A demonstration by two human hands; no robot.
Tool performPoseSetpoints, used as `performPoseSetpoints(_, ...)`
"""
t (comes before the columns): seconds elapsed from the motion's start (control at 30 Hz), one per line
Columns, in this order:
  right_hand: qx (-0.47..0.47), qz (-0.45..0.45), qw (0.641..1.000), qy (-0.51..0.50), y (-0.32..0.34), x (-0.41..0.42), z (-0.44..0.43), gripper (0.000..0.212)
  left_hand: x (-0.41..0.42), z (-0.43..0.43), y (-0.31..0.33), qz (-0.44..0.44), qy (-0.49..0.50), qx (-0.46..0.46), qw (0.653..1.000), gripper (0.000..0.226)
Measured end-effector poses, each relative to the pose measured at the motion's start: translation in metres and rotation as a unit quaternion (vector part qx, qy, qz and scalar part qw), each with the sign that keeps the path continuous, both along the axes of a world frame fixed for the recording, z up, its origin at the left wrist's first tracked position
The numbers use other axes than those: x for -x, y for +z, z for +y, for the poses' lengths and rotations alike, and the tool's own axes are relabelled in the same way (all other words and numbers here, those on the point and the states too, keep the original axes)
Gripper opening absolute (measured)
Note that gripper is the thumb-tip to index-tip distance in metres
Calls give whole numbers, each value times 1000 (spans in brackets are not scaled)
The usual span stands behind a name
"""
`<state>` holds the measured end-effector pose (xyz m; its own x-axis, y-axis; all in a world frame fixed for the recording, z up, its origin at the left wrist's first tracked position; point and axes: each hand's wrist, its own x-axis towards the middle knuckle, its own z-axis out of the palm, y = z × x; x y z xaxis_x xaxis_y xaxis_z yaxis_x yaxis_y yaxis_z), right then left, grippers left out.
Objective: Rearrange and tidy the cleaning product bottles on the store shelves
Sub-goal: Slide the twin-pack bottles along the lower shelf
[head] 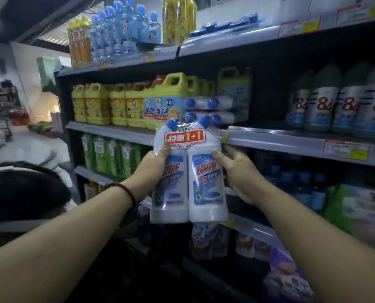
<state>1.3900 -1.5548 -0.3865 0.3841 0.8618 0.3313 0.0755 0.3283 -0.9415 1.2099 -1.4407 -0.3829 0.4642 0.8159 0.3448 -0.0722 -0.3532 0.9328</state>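
Hands, left hand and right hand: clasping shrink-wrapped twin-pack at both flanks, thumbs on front | Location: hovering at frame centre, before middle shelf rail | Handling: likely heavy, rigid, film slippery; taking hold mid-body, supporting base.

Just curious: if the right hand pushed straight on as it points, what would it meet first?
Likely the grey shelf edge just above the right hand, which grips the twin pack; depth is unclear.
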Motion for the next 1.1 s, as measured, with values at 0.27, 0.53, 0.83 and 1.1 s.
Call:
performPoseSetpoints(0.27, 49, 43, 998, -20, -78, -10, 12, 26, -7, 11, -78, 92, 25, 52, 994, 57)
performPoseSetpoints(0.53, 68, 64, 991, -96, -100, -38, 26, 14, -55, 41, -108, 43, -6, 118, 992, 62)
performPoseSetpoints(0.83, 61, 38, 980, -183, -64, -87, 49, 20, -135, 76, -81, -20, -98, 165, 981, 48)
performPoseSetpoints(1.1, 48, -43, 978, -201, -58, -119, 66, 18, -173, 103, -73, -30, -61, 171, 983, 58)
